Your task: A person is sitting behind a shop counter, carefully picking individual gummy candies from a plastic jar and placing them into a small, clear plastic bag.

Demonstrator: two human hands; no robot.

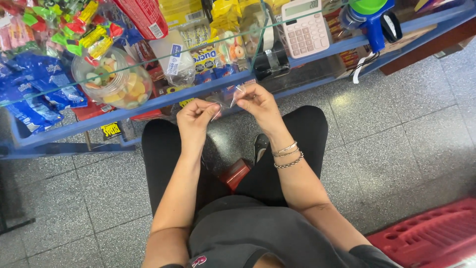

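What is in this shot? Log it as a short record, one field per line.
setting: seated person at a blue-framed glass counter, speckled floor
left hand: pinches one edge of a small clear plastic bag
right hand: pinches the bag's other edge; bracelets on the wrist
on counter: jar of coloured gummies, pink calculator, tape dispenser
lower right: red plastic crate

A candy jar (111,79) stands on the counter (163,99), left of the calculator (303,27), behind both hands (225,111)
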